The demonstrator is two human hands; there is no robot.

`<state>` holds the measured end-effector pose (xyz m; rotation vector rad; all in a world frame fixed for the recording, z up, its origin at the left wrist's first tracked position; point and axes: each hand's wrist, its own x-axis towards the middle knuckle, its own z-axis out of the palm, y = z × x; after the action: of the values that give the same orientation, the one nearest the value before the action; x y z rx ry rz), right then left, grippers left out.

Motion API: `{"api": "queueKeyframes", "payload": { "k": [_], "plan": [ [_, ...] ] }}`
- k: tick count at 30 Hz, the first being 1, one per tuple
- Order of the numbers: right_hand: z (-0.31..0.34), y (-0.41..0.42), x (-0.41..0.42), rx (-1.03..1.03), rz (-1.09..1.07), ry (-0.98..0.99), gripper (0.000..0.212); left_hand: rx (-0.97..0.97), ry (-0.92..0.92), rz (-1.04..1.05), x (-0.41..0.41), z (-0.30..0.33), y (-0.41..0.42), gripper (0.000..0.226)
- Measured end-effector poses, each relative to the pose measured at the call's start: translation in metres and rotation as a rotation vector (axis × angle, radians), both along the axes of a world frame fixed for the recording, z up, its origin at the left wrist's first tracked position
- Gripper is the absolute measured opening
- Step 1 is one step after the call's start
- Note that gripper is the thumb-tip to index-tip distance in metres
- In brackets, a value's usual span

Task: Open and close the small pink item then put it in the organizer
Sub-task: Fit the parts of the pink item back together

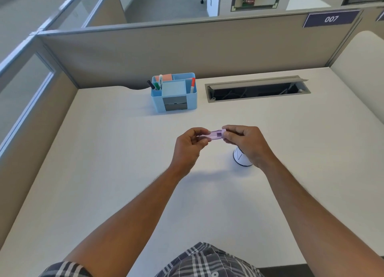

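Observation:
A small translucent pink item (216, 135) is held level above the middle of the white desk. My left hand (190, 147) pinches its left end and my right hand (246, 142) pinches its right end. Whether its cap is on or pulled apart I cannot tell. The light blue organizer (192, 102) stands farther back on the desk, holding markers, a pink notepad and a pale blue block, with grey drawers at its front.
A white cup-like object (241, 159) stands on the desk under my right wrist. An open cable tray slot (257, 88) lies at the back right. Beige cubicle partitions (187, 48) wall the desk at the back and left.

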<state>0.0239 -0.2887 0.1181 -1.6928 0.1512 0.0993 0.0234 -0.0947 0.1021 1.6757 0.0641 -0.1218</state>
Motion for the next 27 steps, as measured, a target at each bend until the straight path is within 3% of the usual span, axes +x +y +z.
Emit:
{"api": "queueKeyframes", "payload": {
  "k": [6,14,27],
  "plan": [
    [0.001,0.016,-0.001,0.098,0.003,0.021,0.022,0.056,-0.078,0.005,-0.002,-0.004,0.017,0.027],
    [-0.001,0.032,-0.001,0.051,0.075,-0.064,0.021,-0.092,0.022,0.004,-0.004,-0.004,0.034,0.023],
    [-0.006,0.058,0.007,0.047,0.065,-0.107,0.025,-0.065,0.039,0.029,-0.001,-0.001,0.056,0.021]
  ]
}}
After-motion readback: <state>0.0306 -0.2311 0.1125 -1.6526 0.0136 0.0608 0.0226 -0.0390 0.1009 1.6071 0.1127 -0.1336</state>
